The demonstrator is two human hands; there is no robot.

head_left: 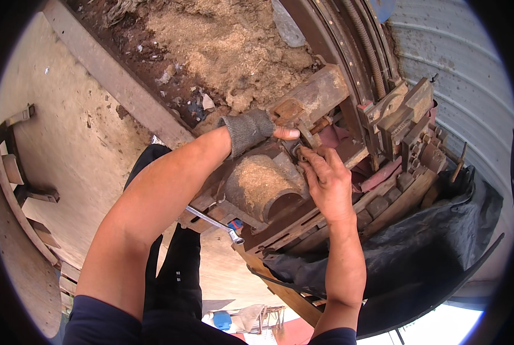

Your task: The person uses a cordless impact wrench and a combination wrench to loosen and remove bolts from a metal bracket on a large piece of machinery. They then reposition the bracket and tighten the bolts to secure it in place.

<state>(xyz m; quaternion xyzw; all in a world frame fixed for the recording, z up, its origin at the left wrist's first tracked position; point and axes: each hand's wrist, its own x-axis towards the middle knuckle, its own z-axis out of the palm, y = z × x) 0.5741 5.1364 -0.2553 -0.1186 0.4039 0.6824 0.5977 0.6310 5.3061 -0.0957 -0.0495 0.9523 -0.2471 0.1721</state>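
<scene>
We're using the round housing as landmark: rusty, rounded, sawdust on top. Left hand sits just beyond the housing, grey knit cuff around the wrist, thumb pointing right; its other fingers are mostly hidden, so we can't tell whether they pinch anything. Right hand, bare, is just right of the housing, fingers bent and close together, tips against a small dark metal piece — we can't tell if they actually pinch it. That piece is at the housing's far right side, between the two hands.

Wrench: near side of the housing, to its left, one end out of sight behind the left forearm. Small blue-and-red object just beside the wrench, also on the housing's near side. Beyond the housing we have a block-like beam and, farther off, a sawdust heap. Right of the housing — reddish cloth, then a cluster of metal blocks; a black sheet hangs nearer to us, well right of it.
</scene>
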